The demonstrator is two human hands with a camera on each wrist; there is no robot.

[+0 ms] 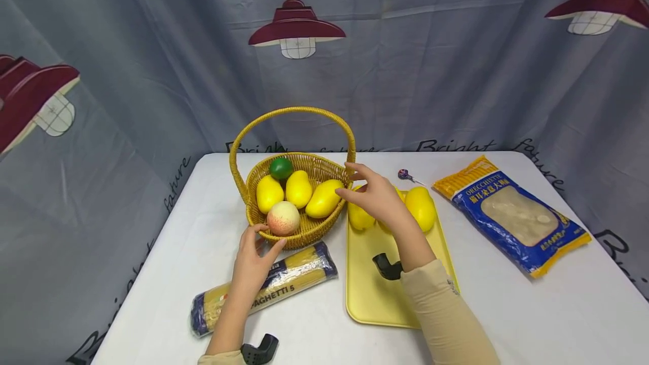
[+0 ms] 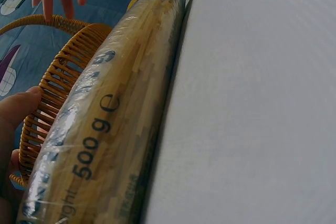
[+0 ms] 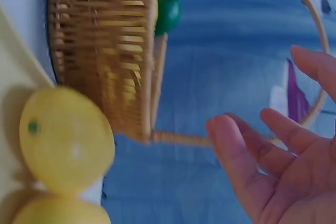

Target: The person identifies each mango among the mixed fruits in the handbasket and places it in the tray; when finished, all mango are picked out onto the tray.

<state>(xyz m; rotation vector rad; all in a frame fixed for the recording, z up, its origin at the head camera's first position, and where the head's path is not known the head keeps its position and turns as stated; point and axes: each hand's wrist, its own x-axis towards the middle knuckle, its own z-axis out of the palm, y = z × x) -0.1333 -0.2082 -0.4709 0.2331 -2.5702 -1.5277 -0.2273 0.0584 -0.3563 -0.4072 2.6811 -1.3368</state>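
Observation:
A yellow wicker basket (image 1: 304, 235) with a tall hoop handle (image 1: 291, 109) stands near the table's back edge. Inside lie three yellow mangoes (image 1: 299, 189), a peach (image 1: 283, 218) and a small green fruit (image 1: 281, 168). My left hand (image 1: 248, 263) grips the basket's near rim beside the peach; in the left wrist view its thumb (image 2: 23, 106) presses the outer weave. At the basket's right side, my right hand (image 1: 377, 199) hovers by the handle's lower end with fingers spread, holding nothing. More mangoes (image 3: 65, 140) lie below it on a yellow tray (image 1: 375, 303).
A spaghetti pack (image 1: 299, 272) lies in front of the basket, under the left forearm. To the tray's right is a blue and yellow orecchiette bag (image 1: 517, 213). Behind the tray lies a lollipop (image 1: 404, 174). A grey printed curtain (image 1: 405, 83) hangs behind the table.

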